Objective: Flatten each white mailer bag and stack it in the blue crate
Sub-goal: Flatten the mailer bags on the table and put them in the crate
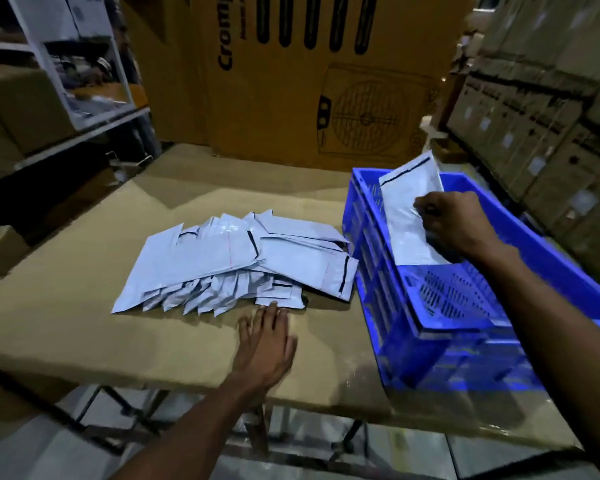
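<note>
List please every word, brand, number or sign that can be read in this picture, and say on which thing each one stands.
"Crom": large black letters running sideways on the big cardboard box behind the table; the rest is cut off by the top edge.
Smaller print beside it on the same box: too blurred to read.
White labels on the stacked cartons at right: too small and blurred to read.
White mailer bags and blue crate: no readable text.
</note>
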The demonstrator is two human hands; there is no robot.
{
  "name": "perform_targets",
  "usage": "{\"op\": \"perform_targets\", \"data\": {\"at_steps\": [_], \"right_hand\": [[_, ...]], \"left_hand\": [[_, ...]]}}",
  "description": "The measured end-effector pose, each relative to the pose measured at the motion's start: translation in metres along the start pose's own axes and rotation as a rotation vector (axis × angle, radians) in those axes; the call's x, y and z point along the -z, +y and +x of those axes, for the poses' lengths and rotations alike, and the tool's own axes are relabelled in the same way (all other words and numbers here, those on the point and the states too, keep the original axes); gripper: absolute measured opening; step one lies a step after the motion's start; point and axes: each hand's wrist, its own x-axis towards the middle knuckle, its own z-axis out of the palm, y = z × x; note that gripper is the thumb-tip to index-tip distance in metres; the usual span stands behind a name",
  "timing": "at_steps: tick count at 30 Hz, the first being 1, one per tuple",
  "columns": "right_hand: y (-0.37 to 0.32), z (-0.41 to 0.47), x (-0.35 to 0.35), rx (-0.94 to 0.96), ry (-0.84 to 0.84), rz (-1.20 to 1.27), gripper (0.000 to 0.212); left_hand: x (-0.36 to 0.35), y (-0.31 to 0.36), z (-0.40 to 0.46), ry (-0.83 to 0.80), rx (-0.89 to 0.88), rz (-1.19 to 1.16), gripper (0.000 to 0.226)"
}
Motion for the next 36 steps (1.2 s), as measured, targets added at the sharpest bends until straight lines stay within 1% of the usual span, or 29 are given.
{"op": "perform_targets", "data": {"at_steps": [2, 4, 7, 10, 12, 16, 18, 20, 22, 23, 25, 27, 28, 30, 32, 33, 34, 36], "right_hand": [[0.022, 0.000, -0.005, -0.047, -0.022, -0.047, 0.027], [0.037, 0.000, -0.012, -0.091, -0.109, -0.135, 0.033], [0.040, 0.001, -0.028, -0.095, -0.360, -0.258, 0.041], [0.026, 0.002, -0.049, -0.031, -0.629, -0.354, 0.048], [0.017, 0.002, -0.064, -0.019, -0.715, -0.331, 0.052], [0.010, -0.003, -0.089, 0.019, -0.792, -0.224, 0.055], [0.009, -0.006, -0.092, 0.004, -0.766, -0.102, 0.065], [0.008, -0.005, -0.092, -0.060, -0.697, 0.066, 0.078], [0.000, -0.007, -0.086, -0.111, -0.630, 0.213, 0.076], [0.000, -0.007, -0.086, -0.116, -0.607, 0.237, 0.079], [0.007, -0.008, -0.086, -0.061, -0.623, 0.262, 0.084], [0.012, -0.009, -0.083, -0.112, -0.599, 0.231, 0.073], [0.011, -0.009, -0.080, -0.119, -0.535, 0.199, 0.069], [0.011, -0.004, -0.073, -0.114, -0.330, 0.167, 0.062], [0.003, 0.004, -0.064, -0.129, -0.133, 0.220, 0.045], [-0.005, 0.008, -0.060, -0.106, -0.074, 0.246, 0.039], [-0.016, 0.013, -0.057, -0.084, -0.049, 0.263, 0.036], [-0.040, 0.022, -0.058, 0.003, -0.063, 0.267, 0.033]], "left_hand": [[-0.001, 0.002, 0.001, 0.007, 0.013, 0.022, 0.071], [-0.002, 0.002, 0.001, 0.010, 0.013, 0.038, 0.067], [-0.003, 0.002, 0.002, 0.017, 0.020, 0.063, 0.063], [-0.003, 0.003, 0.001, 0.026, 0.023, 0.076, 0.059], [-0.004, 0.002, 0.000, 0.033, 0.019, 0.070, 0.057], [-0.004, 0.001, -0.001, 0.038, 0.022, 0.071, 0.058], [-0.004, 0.001, -0.001, 0.033, 0.022, 0.072, 0.059], [-0.004, 0.001, 0.000, 0.028, 0.021, 0.069, 0.060], [-0.003, 0.001, -0.001, 0.028, 0.023, 0.060, 0.062], [-0.003, 0.000, -0.001, 0.025, 0.024, 0.061, 0.062], [-0.003, 0.000, -0.001, 0.012, 0.025, 0.064, 0.063], [-0.003, -0.001, -0.001, 0.019, 0.021, 0.056, 0.063], [-0.003, -0.002, 0.000, 0.023, 0.020, 0.050, 0.063], [-0.004, -0.004, -0.001, 0.025, 0.012, 0.034, 0.065], [-0.004, -0.005, -0.001, 0.012, 0.003, 0.021, 0.066], [-0.003, -0.006, -0.001, 0.016, -0.001, 0.010, 0.066], [-0.002, -0.006, -0.002, 0.024, -0.007, 0.001, 0.064], [-0.001, -0.011, -0.003, 0.032, -0.034, -0.004, 0.058]]}}
